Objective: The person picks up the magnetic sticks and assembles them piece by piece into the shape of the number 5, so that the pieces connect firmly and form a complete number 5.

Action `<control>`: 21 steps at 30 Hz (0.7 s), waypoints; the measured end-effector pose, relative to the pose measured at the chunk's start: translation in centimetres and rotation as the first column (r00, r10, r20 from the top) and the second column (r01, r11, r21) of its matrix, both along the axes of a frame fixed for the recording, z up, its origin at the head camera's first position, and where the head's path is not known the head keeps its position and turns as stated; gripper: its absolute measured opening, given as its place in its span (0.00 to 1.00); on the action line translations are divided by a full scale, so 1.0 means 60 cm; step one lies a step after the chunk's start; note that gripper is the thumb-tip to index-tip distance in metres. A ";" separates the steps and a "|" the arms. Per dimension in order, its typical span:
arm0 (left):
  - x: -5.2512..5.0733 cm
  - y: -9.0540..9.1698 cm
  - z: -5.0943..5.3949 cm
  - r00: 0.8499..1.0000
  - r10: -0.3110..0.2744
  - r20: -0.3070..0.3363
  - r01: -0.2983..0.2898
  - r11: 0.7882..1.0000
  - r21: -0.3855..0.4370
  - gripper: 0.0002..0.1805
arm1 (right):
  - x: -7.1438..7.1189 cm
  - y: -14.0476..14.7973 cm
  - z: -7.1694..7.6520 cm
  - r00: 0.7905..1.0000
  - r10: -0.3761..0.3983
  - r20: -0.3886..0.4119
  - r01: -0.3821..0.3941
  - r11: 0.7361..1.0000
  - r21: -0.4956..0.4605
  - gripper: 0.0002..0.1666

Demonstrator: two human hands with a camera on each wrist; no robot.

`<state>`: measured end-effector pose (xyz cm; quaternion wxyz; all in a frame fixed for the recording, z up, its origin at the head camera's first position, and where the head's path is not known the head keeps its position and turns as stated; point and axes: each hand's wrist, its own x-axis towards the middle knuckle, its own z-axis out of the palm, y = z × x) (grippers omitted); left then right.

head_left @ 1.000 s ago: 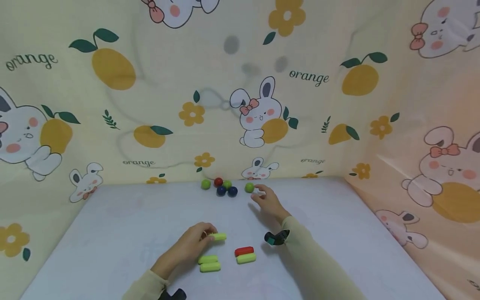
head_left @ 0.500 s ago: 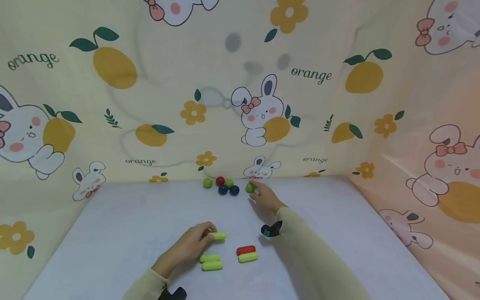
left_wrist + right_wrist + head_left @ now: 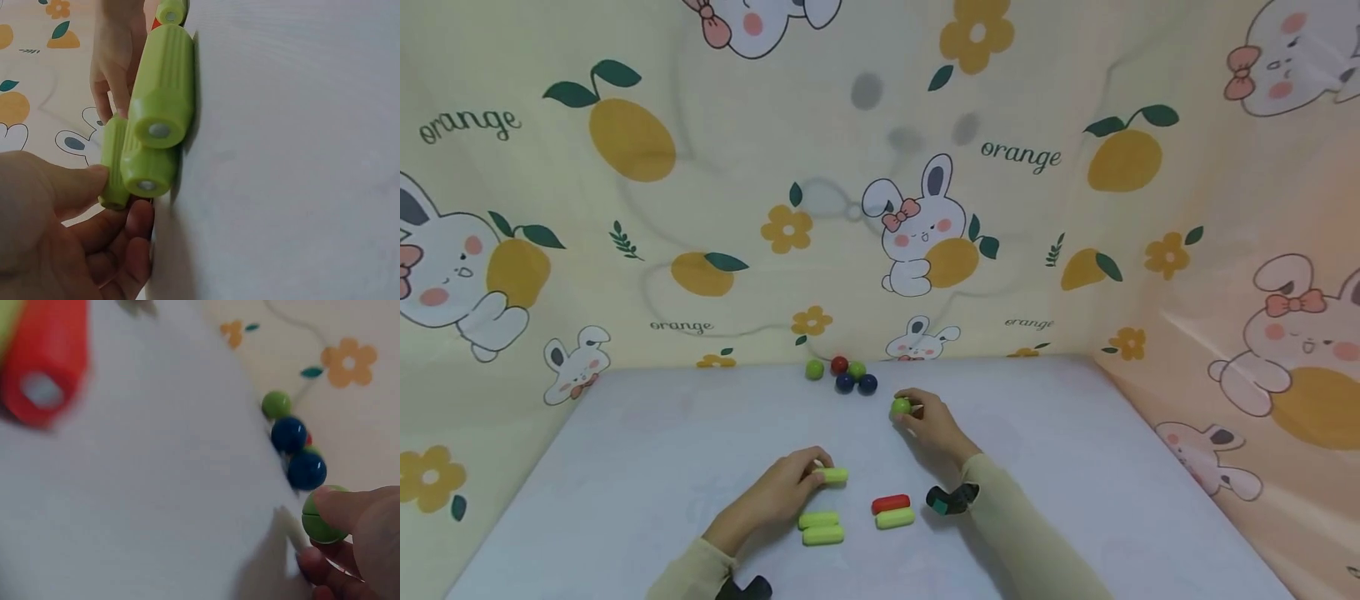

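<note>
My left hand [image 3: 778, 490] pinches one end of a yellow-green rod [image 3: 834, 475], a ribbed stick with a silvery dot in its end face, as the left wrist view shows for its neighbours. Two more yellow-green rods [image 3: 823, 535] lie side by side just below that hand. Between thumb and fingers, my right hand [image 3: 934, 423] holds a green ball [image 3: 322, 520], which has a thin seam line. A red rod [image 3: 891, 504] and another yellow-green rod [image 3: 895, 518] lie together between the two arms.
At the table's back edge sit two dark blue balls [image 3: 845, 382], a red ball [image 3: 839, 365] and two green balls [image 3: 815, 369]. A patterned cloth [image 3: 722, 183] hangs behind the white table [image 3: 662, 450] and along its right side.
My right hand has closed on the green ball and drawn it back from the rear edge, towards me. The left hand stays nearly still with its rod.
</note>
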<state>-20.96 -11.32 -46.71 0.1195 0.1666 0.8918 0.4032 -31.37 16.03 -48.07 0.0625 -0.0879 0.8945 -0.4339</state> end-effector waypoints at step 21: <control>-0.003 0.001 0.000 0.999 0.033 -0.009 -0.033 0.999 -0.034 0.12 | 0.092 -0.029 0.001 0.972 0.231 0.054 -0.218 0.960 -0.177 0.23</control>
